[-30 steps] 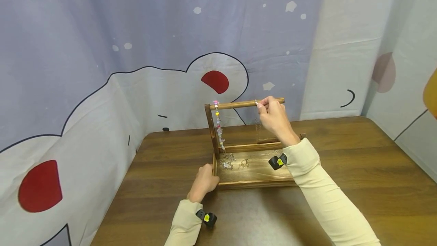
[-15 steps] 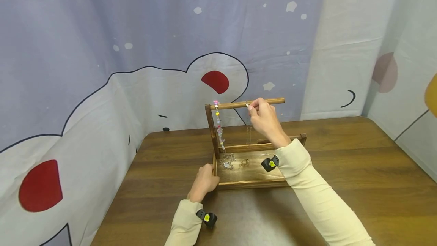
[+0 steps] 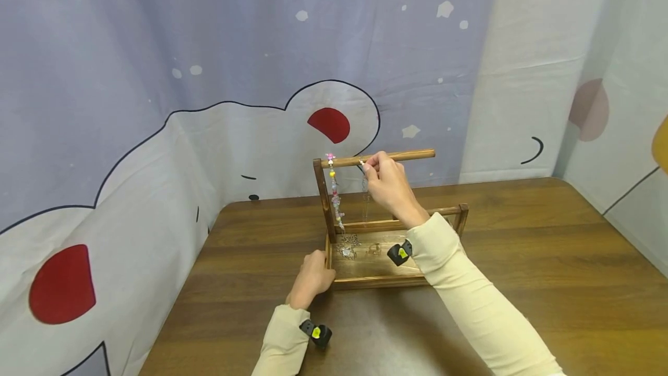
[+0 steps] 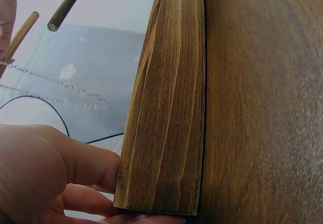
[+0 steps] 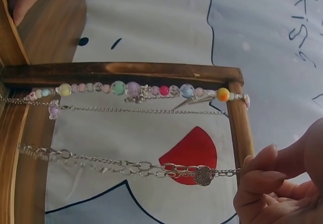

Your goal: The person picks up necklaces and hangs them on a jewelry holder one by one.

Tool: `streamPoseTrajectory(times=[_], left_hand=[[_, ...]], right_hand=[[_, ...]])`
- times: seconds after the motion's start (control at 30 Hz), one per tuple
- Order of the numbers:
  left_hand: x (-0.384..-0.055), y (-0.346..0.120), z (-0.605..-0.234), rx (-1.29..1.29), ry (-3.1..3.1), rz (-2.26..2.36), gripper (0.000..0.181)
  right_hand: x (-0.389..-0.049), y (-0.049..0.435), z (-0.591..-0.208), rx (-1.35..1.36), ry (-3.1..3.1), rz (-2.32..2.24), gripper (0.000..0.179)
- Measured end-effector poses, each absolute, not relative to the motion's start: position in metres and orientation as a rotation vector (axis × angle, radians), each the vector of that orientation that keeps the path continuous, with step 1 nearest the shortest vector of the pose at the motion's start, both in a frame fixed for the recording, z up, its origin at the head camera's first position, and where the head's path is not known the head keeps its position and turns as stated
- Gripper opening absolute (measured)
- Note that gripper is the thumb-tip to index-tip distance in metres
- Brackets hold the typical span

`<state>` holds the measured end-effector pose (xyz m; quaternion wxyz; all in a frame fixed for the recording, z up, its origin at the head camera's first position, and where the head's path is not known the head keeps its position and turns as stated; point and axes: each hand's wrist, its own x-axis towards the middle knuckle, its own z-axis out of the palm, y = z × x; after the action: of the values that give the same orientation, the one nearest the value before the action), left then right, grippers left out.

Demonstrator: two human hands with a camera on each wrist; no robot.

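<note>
1. Silver necklace [image 5: 126, 163] hangs at the crossbar [image 3: 417, 155] of a wooden jewelry stand [image 3: 386, 281], just beside a beaded strand and on the side toward the bar's free end. It appears to loop over the bar, though fingertips hide the exact spot.

2. The right hand [image 3: 390, 184] pinches the necklace's upper end between thumb and fingertips, close against the bar; so narrow a hold probably suits a chain this fine. A round, glittery charm [image 5: 203, 175] sits just below the pinch (its front catches the light).

3. The left hand [image 3: 313, 274] grips the tray's near corner, fingers curled around the wood. From where I stand, that looks like a brace: the bar is carried by one post [image 3: 325, 196] at the left, so a tug up top could well shift the whole stand.

4. The beaded strand [image 3: 335, 190], pastel with one bright yellow bead, hangs beside the post, its lower end reaching the tray. A gap separates it from the necklace, which likely spares both a tangle.

5. Below, a heap of silver chain [image 3: 347, 246] and a small gold-colored piece [image 3: 373, 249] lie apart on the tray floor (too small to name from here); the low walls presumably stop them sliding onto the table [image 3: 250, 248].
</note>
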<state>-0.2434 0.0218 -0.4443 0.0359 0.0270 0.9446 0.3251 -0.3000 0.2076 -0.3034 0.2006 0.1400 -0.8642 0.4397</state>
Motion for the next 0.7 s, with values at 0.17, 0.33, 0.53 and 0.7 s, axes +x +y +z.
streamPoseTrajectory(times=[0.17, 0.33, 0.53, 0.7], left_hand=[[-0.244, 0.022, -0.443, 0.089, 2.907, 0.994, 0.010], [-0.245, 0.022, -0.444, 0.081, 2.900, 0.982, 0.011], [-0.244, 0.022, -0.443, 0.074, 2.892, 0.981, 0.012], [-0.244, 0.022, -0.443, 0.084, 2.886, 0.987, 0.015]], right_hand=[[-0.300, 0.201, -0.305, 0.428, -2.386, 1.256, 0.012], [-0.301, 0.196, -0.308, 0.465, -2.370, 1.266, 0.011], [-0.302, 0.191, -0.310, 0.504, -2.374, 1.261, 0.010], [-0.301, 0.187, -0.310, 0.531, -2.376, 1.245, 0.010]])
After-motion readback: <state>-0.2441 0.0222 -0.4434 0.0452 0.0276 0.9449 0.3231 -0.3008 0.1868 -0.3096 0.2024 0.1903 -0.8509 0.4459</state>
